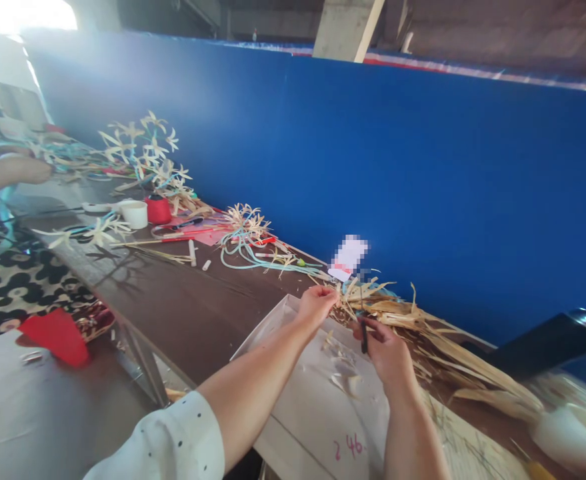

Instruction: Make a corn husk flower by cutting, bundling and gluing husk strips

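My left hand (317,303) is closed in a pinch on a strip of dried husk at the near edge of a pile of dried corn husks (423,333). My right hand (385,347) is wrapped round dark-handled scissors (363,333), whose blades point up toward the husk strip. Both hands hover over a white sheet of cardboard (303,407) with husk scraps (345,373) lying on it. The long brown table (187,307) runs along a blue wall.
Husk flowers on pale blue stems (253,240) lie farther along the table, with a red spool (159,209), a white cup (135,214) and more flowers (137,147) beyond. Another person's arm (7,172) reaches in at far left. A red object (55,337) lies on floral fabric.
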`<state>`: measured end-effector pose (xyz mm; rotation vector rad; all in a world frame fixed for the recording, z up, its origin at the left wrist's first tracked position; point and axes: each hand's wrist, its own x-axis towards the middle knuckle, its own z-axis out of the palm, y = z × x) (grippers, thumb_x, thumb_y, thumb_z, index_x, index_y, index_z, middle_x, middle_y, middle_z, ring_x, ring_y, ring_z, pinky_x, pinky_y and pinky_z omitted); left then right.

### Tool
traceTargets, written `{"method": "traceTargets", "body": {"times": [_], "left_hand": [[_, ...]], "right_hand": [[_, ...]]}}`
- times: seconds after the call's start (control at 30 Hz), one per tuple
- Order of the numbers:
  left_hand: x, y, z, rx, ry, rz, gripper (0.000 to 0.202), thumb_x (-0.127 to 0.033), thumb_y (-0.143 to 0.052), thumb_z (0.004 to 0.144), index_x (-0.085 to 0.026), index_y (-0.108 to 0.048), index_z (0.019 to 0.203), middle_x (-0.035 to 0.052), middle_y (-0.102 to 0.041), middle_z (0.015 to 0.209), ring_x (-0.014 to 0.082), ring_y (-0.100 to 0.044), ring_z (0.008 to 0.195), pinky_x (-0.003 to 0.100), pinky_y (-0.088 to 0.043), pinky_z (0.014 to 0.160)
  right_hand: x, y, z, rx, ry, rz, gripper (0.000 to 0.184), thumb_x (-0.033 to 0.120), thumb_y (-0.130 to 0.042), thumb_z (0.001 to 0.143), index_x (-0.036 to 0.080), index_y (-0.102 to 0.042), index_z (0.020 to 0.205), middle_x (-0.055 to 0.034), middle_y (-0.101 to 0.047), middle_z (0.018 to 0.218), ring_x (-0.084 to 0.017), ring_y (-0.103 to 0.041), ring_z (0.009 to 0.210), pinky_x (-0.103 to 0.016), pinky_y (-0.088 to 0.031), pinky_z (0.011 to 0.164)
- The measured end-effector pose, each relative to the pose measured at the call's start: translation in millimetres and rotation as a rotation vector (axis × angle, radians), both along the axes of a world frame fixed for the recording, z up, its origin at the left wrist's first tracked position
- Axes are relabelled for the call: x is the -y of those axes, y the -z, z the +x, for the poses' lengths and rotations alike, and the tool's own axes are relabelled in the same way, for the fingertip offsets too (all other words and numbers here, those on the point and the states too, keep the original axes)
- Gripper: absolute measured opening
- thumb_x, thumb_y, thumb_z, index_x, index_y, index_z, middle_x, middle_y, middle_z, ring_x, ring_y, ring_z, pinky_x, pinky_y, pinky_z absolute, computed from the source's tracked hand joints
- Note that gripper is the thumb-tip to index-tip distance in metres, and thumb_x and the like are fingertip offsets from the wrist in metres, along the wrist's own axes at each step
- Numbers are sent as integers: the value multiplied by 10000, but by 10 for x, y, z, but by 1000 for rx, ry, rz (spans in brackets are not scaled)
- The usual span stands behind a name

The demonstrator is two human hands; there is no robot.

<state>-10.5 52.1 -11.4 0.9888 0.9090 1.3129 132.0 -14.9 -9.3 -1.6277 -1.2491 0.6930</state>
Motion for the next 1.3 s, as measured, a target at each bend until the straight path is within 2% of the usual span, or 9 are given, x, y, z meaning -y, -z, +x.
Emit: {"method": "traceTargets", "body": {"times": [0.17, 0.3, 0.5, 0.67, 1.0, 1.3], "left_hand": [[29, -37, 8, -17, 43, -31, 173, -275, -626, 635, -151, -606, 754, 2, -593, 618, 57, -418, 473, 174, -281, 426], [38, -54, 5, -8, 59, -34, 197, -233, -645, 629, -155, -624, 808, 3, -611, 678, 69, -486, 551, 171, -340, 476], [13, -39, -5, 26, 55, -57, 181, -217, -655, 631, -156, -633, 800, -3, -627, 702, 72, -513, 588, 174, -364, 510], [-14, -12, -16, 61, 36, -51, 182, -255, -665, 627, -156, -640, 778, -2, -622, 677, 72, -502, 570, 178, -363, 497], [18, -87, -42, 62, -2, -52, 135, -256, -646, 635, -140, -609, 693, -19, -545, 575, 52, -452, 499, 166, -341, 452], [37, -128, -51, 124, -6, -62, 136, -201, -634, 610, -141, -513, 629, 27, -639, 691, 55, -480, 516, 160, -346, 440]], "right_hand": [[30, -86, -40, -193, 119, 48, 554, 417, -700, 568, 138, -658, 1045, -56, -680, 716, -195, -617, 635, -241, -412, 505], [33, -96, -55, -244, 147, 66, 566, 420, -736, 531, 135, -673, 1016, -51, -677, 699, -192, -617, 651, -235, -418, 516], [-1, -9, 23, -157, 115, 56, 565, 469, -708, 566, 136, -672, 1021, -53, -678, 705, -194, -614, 639, -241, -426, 519], [-26, 42, 81, -2, 83, -28, 515, 419, -674, 614, 173, -655, 1066, -44, -691, 732, -196, -625, 659, -252, -445, 579], [2, -32, 8, 80, 66, -72, 496, 365, -642, 618, 147, -658, 1063, -46, -695, 710, -201, -629, 652, -253, -439, 574], [15, -68, -42, 95, 57, -69, 486, 379, -637, 613, 146, -669, 1038, -46, -698, 715, -218, -643, 700, -253, -451, 584]]}}
